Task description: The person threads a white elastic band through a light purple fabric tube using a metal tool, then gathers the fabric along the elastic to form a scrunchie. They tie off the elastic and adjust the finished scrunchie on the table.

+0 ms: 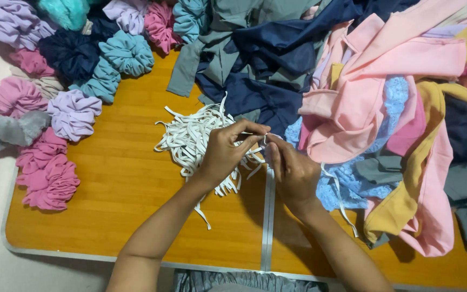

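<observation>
My left hand (227, 150) and my right hand (293, 170) meet over the middle of a wooden table (120, 184). The fingertips of both pinch a small metal pin and the end of a white elastic strip (266, 139) between them. Under my left hand lies a loose pile of cut white elastic strips (187, 135). A white strip also trails from beside my right hand down toward the table's near edge.
Several finished scrunchies (71, 113) in pink, lilac, teal, navy and grey crowd the table's left and far-left side. A heap of fabric pieces (385, 108) in pink, navy, grey, blue lace and mustard covers the right side. A metal seam (267, 216) splits the tabletop.
</observation>
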